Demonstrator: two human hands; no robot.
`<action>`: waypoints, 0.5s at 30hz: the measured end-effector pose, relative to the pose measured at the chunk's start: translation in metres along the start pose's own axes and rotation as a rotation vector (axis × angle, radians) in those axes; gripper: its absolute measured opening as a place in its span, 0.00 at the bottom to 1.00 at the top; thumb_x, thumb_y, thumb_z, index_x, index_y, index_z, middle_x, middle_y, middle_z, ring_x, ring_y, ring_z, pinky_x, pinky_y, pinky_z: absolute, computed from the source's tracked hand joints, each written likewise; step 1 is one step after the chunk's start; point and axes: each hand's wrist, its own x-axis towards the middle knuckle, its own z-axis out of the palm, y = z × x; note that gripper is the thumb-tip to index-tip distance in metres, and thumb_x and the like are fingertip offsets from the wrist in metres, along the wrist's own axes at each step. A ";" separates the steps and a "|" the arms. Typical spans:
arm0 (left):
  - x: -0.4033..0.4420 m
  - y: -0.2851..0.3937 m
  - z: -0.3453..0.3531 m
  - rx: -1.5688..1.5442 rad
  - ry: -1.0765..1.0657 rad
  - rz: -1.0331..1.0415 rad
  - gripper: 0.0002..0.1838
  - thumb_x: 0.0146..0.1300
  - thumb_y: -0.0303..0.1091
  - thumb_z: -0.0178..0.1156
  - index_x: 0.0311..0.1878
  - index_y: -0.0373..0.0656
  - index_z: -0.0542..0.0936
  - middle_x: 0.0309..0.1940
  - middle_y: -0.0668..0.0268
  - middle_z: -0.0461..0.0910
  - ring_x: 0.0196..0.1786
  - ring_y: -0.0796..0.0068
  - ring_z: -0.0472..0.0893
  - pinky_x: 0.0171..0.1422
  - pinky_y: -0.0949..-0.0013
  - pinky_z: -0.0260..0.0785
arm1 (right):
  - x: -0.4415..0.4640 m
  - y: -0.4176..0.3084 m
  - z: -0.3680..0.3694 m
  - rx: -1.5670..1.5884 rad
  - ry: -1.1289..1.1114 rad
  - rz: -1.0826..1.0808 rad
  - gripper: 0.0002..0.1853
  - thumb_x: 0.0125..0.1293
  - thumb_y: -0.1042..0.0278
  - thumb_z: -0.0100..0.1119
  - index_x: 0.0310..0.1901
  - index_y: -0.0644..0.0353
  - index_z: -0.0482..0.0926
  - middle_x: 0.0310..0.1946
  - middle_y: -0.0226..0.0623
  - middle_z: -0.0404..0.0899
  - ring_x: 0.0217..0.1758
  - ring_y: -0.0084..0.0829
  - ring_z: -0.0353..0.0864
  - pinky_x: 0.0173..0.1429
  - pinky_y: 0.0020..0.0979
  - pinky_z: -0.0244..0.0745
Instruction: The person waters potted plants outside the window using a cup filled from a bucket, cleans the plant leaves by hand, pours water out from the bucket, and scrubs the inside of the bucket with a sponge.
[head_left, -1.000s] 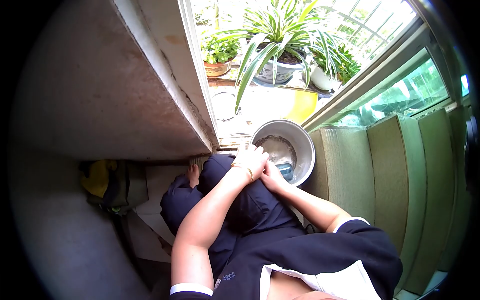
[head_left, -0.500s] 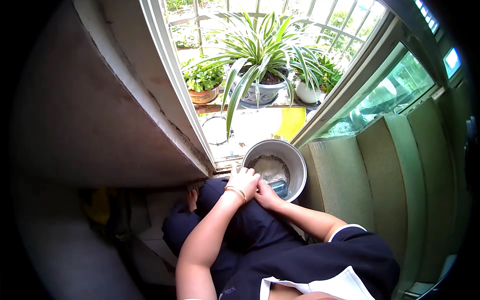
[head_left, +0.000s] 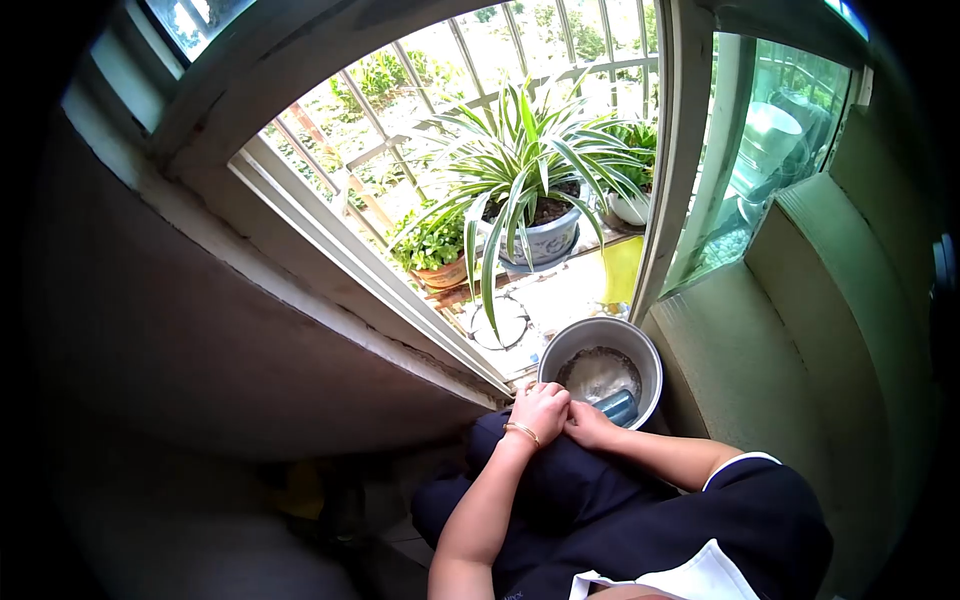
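A grey metal pot [head_left: 652, 372] stands below the window opening, with whitish, cloudy contents inside. A blue, see-through cylindrical object [head_left: 618, 407] leans inside the pot near its front rim. My left hand [head_left: 541, 413], with a gold bracelet at its wrist, rests over my knee by the pot's near left edge, its fingers curled. Touching it is my right hand [head_left: 590, 426], also closed, beside the blue object. Whatever the fingers may hold is hidden from view.
A spider plant in a patterned pot [head_left: 545, 240] stands outside the opening, with a leafy plant in a brown pot [head_left: 440, 274] and a white pot [head_left: 630, 208] beside it. A metal railing [head_left: 400, 60] lies behind. Ribbed panels [head_left: 740, 330] flank the right side.
My view has turned and shifted, so the pot, plants and hands appear lower and further right. Both hands stay together at the pot's near edge.
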 end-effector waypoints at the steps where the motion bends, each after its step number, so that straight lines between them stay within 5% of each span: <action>1: 0.001 -0.001 -0.004 -0.133 0.072 0.020 0.04 0.56 0.35 0.58 0.33 0.49 0.79 0.38 0.67 0.79 0.46 0.66 0.78 0.56 0.56 0.65 | -0.003 -0.005 -0.004 0.006 -0.042 0.035 0.16 0.60 0.58 0.54 0.40 0.64 0.76 0.39 0.51 0.79 0.46 0.50 0.77 0.50 0.44 0.72; 4: 0.003 -0.001 -0.015 -0.423 0.257 0.005 0.04 0.56 0.31 0.61 0.33 0.44 0.82 0.38 0.63 0.81 0.42 0.60 0.80 0.47 0.62 0.72 | 0.000 0.008 0.002 0.015 -0.019 -0.061 0.14 0.59 0.59 0.55 0.39 0.62 0.77 0.39 0.48 0.79 0.46 0.47 0.78 0.50 0.42 0.72; 8: 0.000 0.006 -0.054 -0.576 0.434 -0.114 0.07 0.58 0.33 0.62 0.36 0.41 0.83 0.37 0.61 0.82 0.42 0.60 0.80 0.48 0.63 0.71 | -0.004 0.004 -0.002 0.027 -0.004 -0.082 0.14 0.59 0.59 0.56 0.40 0.61 0.77 0.39 0.46 0.79 0.46 0.45 0.78 0.51 0.40 0.72; 15: -0.023 0.026 -0.193 -0.362 0.801 -0.030 0.10 0.62 0.36 0.61 0.40 0.39 0.83 0.41 0.58 0.81 0.47 0.56 0.78 0.56 0.61 0.69 | -0.008 -0.002 -0.011 -0.072 -0.073 -0.055 0.17 0.60 0.57 0.55 0.46 0.58 0.76 0.45 0.43 0.77 0.53 0.43 0.73 0.57 0.40 0.68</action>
